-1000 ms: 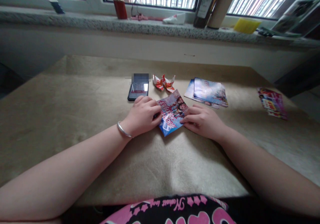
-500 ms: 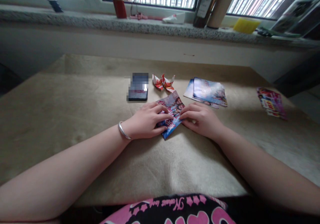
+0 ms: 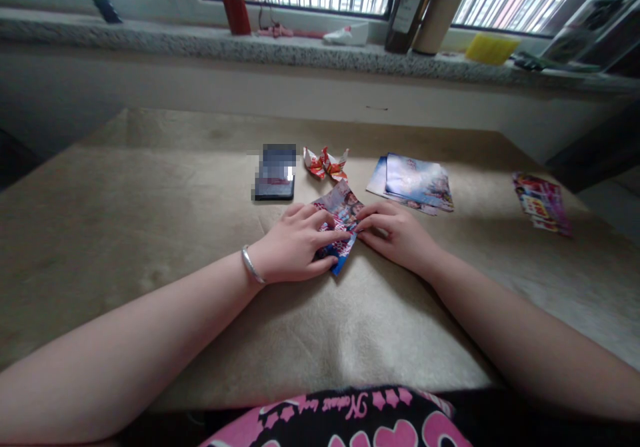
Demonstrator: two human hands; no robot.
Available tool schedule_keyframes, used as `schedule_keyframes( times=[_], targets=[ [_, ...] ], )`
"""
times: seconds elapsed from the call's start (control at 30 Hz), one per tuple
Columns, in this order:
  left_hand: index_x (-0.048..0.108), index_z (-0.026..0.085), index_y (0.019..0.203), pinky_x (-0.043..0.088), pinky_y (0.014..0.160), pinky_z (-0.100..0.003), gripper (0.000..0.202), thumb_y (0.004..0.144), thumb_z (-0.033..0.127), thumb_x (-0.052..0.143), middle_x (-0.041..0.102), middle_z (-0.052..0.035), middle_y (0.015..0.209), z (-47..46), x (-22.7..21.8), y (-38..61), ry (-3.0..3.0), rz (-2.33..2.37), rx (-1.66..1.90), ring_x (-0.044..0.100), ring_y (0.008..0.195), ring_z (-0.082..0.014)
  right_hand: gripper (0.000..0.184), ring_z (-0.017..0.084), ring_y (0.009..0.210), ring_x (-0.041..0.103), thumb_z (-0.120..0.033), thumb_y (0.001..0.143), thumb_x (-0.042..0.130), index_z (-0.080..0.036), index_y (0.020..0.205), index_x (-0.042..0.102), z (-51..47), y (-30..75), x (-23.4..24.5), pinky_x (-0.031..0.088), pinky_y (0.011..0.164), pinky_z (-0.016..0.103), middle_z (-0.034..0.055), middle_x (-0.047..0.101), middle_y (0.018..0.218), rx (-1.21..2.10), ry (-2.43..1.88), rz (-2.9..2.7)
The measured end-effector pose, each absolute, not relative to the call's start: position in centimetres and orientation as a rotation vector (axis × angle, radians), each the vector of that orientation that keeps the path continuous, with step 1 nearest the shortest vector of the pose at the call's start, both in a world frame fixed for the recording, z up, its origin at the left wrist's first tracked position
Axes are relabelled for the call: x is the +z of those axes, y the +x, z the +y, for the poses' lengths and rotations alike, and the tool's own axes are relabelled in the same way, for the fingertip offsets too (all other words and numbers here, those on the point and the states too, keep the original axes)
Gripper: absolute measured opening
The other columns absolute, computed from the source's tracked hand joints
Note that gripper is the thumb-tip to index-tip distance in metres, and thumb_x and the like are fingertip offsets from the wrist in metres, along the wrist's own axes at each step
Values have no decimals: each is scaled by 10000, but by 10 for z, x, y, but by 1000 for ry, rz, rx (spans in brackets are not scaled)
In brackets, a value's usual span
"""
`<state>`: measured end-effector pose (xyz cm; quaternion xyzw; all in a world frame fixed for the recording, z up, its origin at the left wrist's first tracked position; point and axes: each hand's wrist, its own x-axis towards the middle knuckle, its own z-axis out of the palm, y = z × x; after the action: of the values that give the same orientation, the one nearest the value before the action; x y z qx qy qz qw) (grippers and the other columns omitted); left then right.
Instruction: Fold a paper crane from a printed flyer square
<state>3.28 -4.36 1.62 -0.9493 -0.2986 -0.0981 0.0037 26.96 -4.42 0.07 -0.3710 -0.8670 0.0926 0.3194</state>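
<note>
Left hand [image 3: 295, 246] further right than earlier, spread over printed paper [image 3: 341, 206]; I see right hand [image 3: 395, 235] pinching its edge, mid-frame.

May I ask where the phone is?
In the head view, the phone lies on the table, left of the red-and-white folded paper, beyond the left hand.

On the table [image 3: 150, 200] before me lies a sheet [image 3: 344, 199], a phone [image 3: 277, 184] behind it left, a paper stack [image 3: 417, 179] behind right
</note>
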Motion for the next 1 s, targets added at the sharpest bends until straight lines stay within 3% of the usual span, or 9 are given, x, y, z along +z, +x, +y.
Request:
schedule_keyframes(
  times=[0.33, 0.53, 1.0],
  targets=[
    [551, 294, 1264, 398, 944, -438, 466, 853, 512, 518, 533, -93, 1074, -49, 16, 35, -2963, -906, -375, 465, 1022, -265, 109, 232, 1102, 574, -262, 798, 634, -222, 888, 681, -41, 270, -3, 454, 968, 449, 88, 612, 1148, 287, -1252, -2071],
    [556, 268, 1260, 414, 967, -457, 475, 853, 509, 520, 527, -105, 1115, -48, 16, 37, -2994, -907, -386, 470, 1052, -272, 193, 236, 1041, 600, -274, 823, 612, -226, 996, 679, -39, 270, -2, 466, 928, 441, 75, 668, 1100, 285, -1302, -2107],
    [531, 237, 1285, 354, 1057, -453, 477, 879, 483, 489, 492, -113, 1284, -47, 13, 36, -3079, -902, -360, 450, 1180, -280, 167, 216, 893, 649, -239, 834, 577, -231, 952, 695, -31, 275, -9, 494, 825, 398, 33, 726, 946, 428, -1359, -1998]
  ],
)
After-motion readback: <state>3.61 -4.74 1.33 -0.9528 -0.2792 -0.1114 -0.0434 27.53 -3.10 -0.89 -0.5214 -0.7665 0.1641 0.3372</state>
